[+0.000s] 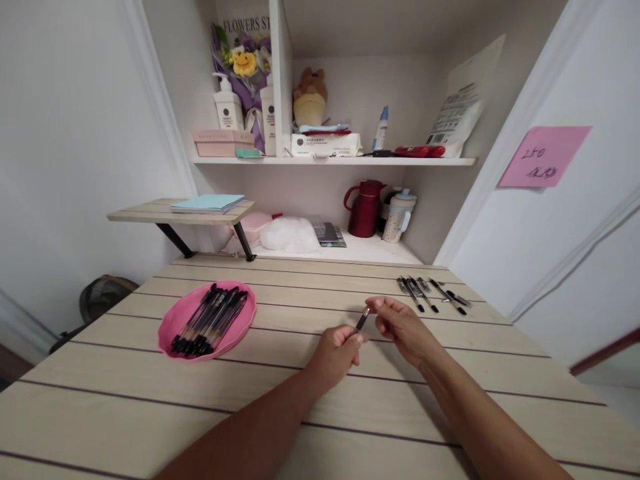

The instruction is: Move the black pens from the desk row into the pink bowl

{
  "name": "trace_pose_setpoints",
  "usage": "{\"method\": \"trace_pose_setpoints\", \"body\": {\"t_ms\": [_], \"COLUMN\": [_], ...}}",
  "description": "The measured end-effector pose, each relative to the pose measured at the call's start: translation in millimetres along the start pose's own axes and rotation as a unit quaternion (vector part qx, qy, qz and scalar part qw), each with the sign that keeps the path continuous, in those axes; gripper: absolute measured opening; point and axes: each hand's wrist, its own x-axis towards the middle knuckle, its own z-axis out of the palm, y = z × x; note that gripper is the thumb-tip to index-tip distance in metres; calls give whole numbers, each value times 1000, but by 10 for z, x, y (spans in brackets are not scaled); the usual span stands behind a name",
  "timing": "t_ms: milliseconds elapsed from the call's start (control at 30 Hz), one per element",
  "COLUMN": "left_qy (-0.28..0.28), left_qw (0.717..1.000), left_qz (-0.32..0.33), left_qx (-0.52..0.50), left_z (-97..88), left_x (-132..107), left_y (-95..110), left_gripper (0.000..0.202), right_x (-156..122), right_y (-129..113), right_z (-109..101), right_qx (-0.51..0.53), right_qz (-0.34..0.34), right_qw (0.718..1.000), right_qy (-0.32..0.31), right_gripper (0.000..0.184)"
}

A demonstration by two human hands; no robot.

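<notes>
Left hand (334, 357) holds black pen (362, 321); note (545, 158) reads "250".

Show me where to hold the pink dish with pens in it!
Probably best by the raised rim of the pink dish, from its left and right sides together, kept level: it's wide and shallow, and the pens lie piled inside, so tipping could spill them.

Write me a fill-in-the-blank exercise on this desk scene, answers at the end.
1. The dish holding the pens is coloured ____.
2. The dark pen part is held by the person's ____ hand, the one nearer that dish.
3. The jug beside the speckled cup is coloured ____.
4. The number written on the sticky note is ____.

Missing words: pink; left; red; 250.
</notes>
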Motion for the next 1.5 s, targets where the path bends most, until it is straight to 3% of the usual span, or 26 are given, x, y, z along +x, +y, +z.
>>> {"method": "trace_pose_setpoints", "body": {"t_ms": [67,100,167,233,333,600,733,1000,1100,1133,1200,1267,1500], "left_qy": [7,8,8,7,16,17,19,10,-4,-10,-21,-31,-42], "left_qw": [1000,1000,1000,999,999,998,998,999,999,999,999,999,999], "left_qz": [-12,-17,-24,-27,-35,-45,-44,-29,-27,-26,-22,-19,-9], "left_qx": [-9,-12,-18,-23,-29,-28,-41,-44,-36,-34,-29,-22,-9], "left_z": [4,5,7,8,13,24,17,9,4,1,-6,-12,-13], "left_x": [1,3,8,14,20,41,42,-1,-12,-14,-15,-13,-3], "left_y": [15,18,18,16,20,21,14,66,70,66,53,39,20], "left_gripper": [31,31,32,31,28,27,29,33,30,30,29,30,29], "right_x": [226,360,631,859,1075,1238,1139,495,235,169,70,7,-113], "right_y": [2,0,-5,-7,13,60,54,126,88,63,6,-48,-136], "right_z": [-190,-305,-537,-722,-842,-742,-586,-85,-61,-67,-77,-67,78], "right_qx": [-152,-263,-481,-606,-635,-623,-600,-442,-168,-50,126,200,155], "right_qz": [-23,-38,-22,33,62,99,67,-5,10,9,-7,-27,-57], "right_qw": [985,957,862,776,749,756,782,896,986,999,992,979,986], "right_qy": [80,114,159,174,179,176,155,55,7,2,17,36,33], "right_gripper": [34,31,26,26,30,26,25,21,22,24,27,29,28]}}
